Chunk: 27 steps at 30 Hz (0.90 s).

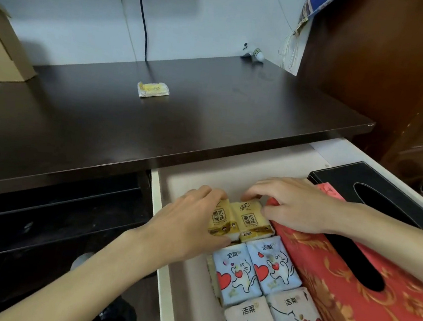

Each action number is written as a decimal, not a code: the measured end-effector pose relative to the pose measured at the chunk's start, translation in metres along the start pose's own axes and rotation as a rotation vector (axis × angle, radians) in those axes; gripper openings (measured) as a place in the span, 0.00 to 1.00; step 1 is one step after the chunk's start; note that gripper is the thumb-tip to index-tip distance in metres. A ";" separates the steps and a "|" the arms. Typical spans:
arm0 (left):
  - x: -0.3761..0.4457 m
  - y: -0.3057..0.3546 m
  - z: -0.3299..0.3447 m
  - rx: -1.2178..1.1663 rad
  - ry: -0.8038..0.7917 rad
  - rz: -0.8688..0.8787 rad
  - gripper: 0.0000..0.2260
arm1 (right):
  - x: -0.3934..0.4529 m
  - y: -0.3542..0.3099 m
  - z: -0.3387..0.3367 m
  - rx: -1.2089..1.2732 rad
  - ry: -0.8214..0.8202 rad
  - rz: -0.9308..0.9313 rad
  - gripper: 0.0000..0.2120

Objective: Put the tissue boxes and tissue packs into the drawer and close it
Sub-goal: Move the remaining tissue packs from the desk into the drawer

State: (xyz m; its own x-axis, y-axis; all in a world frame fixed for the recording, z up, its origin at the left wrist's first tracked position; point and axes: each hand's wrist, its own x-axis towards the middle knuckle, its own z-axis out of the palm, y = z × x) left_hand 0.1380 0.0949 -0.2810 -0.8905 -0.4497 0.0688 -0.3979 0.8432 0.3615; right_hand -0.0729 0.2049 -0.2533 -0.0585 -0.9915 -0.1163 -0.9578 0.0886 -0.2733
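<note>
fingers: left hand [193, 219] and right hand [295, 204] curled over two yellow tissue packs [240, 220], pinching their outer sides | place: packs in open drawer [159, 202], beside red tissue box [344, 281] | handling: likely light, soft, slick film; best pinched across the short sides | pending: one yellow pack [153, 89] on desk [209, 123]

body: two bare forearms in view, no sleeves showing up to the frame edge | left hand [193, 221]: bare; no ring, no watch, no glove; short nails | right hand [297, 204]: bare; no ring, no wristband; short plain nails | markings: nothing I can make out on either arm
</note>
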 end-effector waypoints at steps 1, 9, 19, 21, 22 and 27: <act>0.000 0.000 0.001 -0.003 0.000 0.002 0.30 | -0.001 -0.001 0.001 -0.004 0.004 -0.001 0.20; 0.003 -0.010 -0.011 -0.035 0.020 -0.038 0.26 | -0.001 0.002 0.006 -0.006 0.071 0.014 0.18; 0.003 -0.002 -0.009 0.046 -0.048 -0.062 0.13 | -0.002 -0.001 0.006 -0.033 0.072 0.019 0.15; 0.002 -0.001 -0.009 0.059 -0.052 -0.065 0.13 | -0.002 -0.002 0.005 -0.027 0.067 0.015 0.15; 0.002 0.000 -0.009 0.071 -0.053 -0.066 0.13 | -0.002 -0.002 0.004 -0.010 0.073 0.010 0.15; 0.003 -0.003 -0.023 0.103 -0.004 -0.072 0.18 | 0.012 -0.011 -0.013 0.303 0.292 -0.029 0.13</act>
State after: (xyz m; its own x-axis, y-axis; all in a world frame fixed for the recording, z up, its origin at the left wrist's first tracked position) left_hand 0.1415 0.0845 -0.2600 -0.8595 -0.5094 0.0424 -0.4814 0.8345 0.2680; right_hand -0.0672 0.1907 -0.2394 -0.1513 -0.9756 0.1591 -0.8370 0.0408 -0.5457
